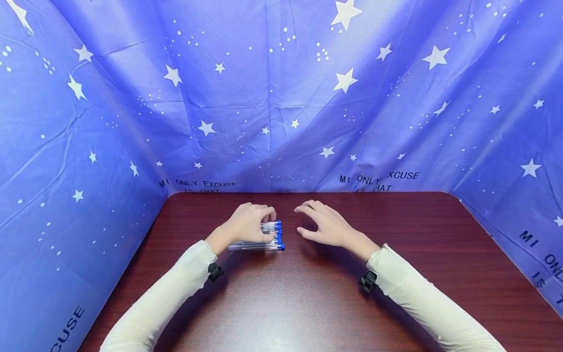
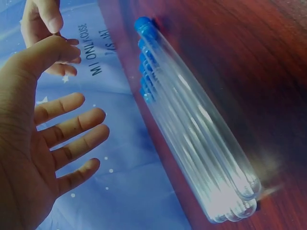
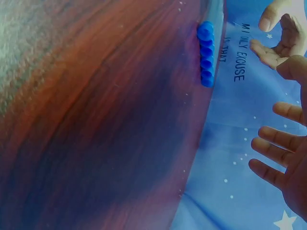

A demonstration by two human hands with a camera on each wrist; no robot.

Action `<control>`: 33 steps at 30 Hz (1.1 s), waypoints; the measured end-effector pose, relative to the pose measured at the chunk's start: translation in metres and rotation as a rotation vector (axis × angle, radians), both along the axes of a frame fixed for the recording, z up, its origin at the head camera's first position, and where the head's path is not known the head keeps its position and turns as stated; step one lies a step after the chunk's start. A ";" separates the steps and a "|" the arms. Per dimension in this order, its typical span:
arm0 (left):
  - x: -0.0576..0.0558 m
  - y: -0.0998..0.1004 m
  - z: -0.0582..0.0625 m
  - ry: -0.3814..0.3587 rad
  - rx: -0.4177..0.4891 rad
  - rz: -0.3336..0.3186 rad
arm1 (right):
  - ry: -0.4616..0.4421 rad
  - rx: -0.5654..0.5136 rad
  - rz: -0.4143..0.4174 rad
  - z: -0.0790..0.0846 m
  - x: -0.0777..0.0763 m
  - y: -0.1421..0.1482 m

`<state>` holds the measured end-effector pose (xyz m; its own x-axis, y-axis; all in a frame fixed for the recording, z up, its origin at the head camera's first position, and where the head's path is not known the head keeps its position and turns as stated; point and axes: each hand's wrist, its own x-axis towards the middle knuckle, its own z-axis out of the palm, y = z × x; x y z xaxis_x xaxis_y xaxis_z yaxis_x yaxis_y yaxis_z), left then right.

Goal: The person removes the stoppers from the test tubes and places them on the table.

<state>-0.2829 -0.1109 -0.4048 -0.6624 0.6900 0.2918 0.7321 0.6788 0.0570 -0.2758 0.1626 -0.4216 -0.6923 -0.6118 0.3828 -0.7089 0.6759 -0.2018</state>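
Several clear test tubes with blue caps lie side by side in a row on the table, caps toward the right. My left hand hovers over them in the head view and hides part of the row. In the left wrist view its fingers are spread and loosely bent, apart from the tubes, with nothing held. To the right of the caps is my right hand, its fingers relaxed and holding nothing. The right wrist view shows the blue caps stacked in a line, away from that hand.
The dark red wood-grain table has a rounded far edge. A blue curtain with white stars and printed words hangs behind it and along both sides. Small black devices are strapped at both wrists, over light sleeves.
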 end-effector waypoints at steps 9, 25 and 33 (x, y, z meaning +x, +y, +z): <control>0.004 0.001 -0.010 0.069 -0.100 -0.015 | 0.056 0.055 0.032 -0.010 0.003 -0.011; 0.009 -0.003 -0.022 0.064 -0.186 -0.039 | 0.066 0.192 0.123 -0.022 0.008 -0.029; 0.011 -0.002 -0.024 0.030 -0.201 -0.039 | 0.065 0.213 0.143 -0.028 0.010 -0.037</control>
<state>-0.2722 -0.1129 -0.4286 -0.6272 0.7613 0.1644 0.7575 0.6454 -0.0987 -0.2659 0.1257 -0.4500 -0.5711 -0.7733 0.2754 -0.8071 0.5902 -0.0165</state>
